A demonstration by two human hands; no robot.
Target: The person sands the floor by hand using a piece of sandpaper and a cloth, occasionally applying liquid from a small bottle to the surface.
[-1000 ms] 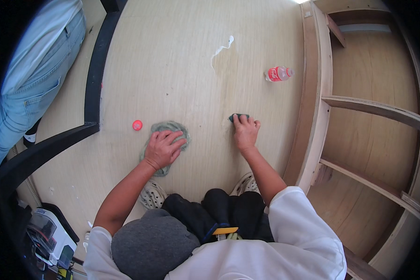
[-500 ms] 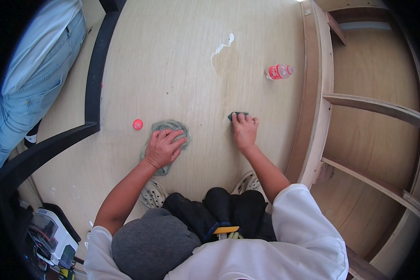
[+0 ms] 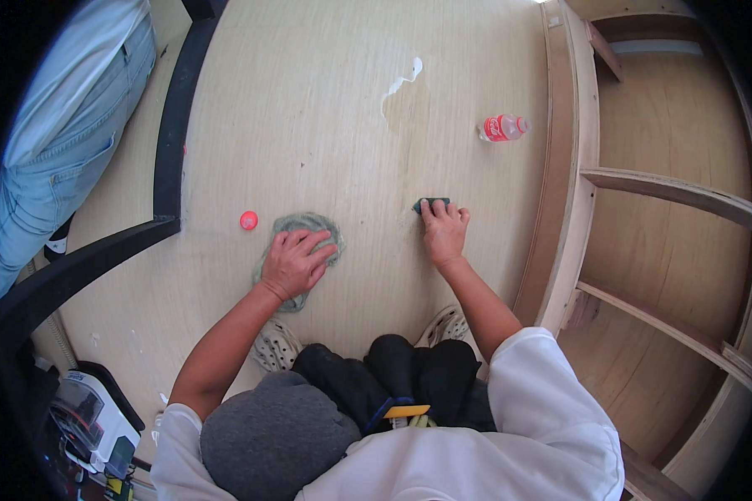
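Note:
My left hand (image 3: 296, 265) rests on a crumpled grey-green rag (image 3: 311, 221) on the pale wood-grain surface, its fingers spread and slightly bent. Parts of the rag show beyond the fingertips and below the wrist. Further right, my right hand (image 3: 445, 232) presses a small dark green scouring pad (image 3: 419, 205) against the surface, fingertips on top of it. Ahead of the pad is a faint brownish wet streak (image 3: 409, 108), with a white puddle (image 3: 409, 73) at its far end. A red bottle cap (image 3: 248, 220) lies left of the rag.
A clear plastic bottle (image 3: 505, 128) with a red label lies at the far right. Wooden framing (image 3: 668, 188) runs along the right side. On the left are a black frame (image 3: 169, 150), a person in light jeans (image 3: 83, 150) and a grey-white machine (image 3: 92, 422).
My right hand has shifted slightly right with the scouring pad, and more of the pad shows. My left hand stays on the rag in nearly the same place.

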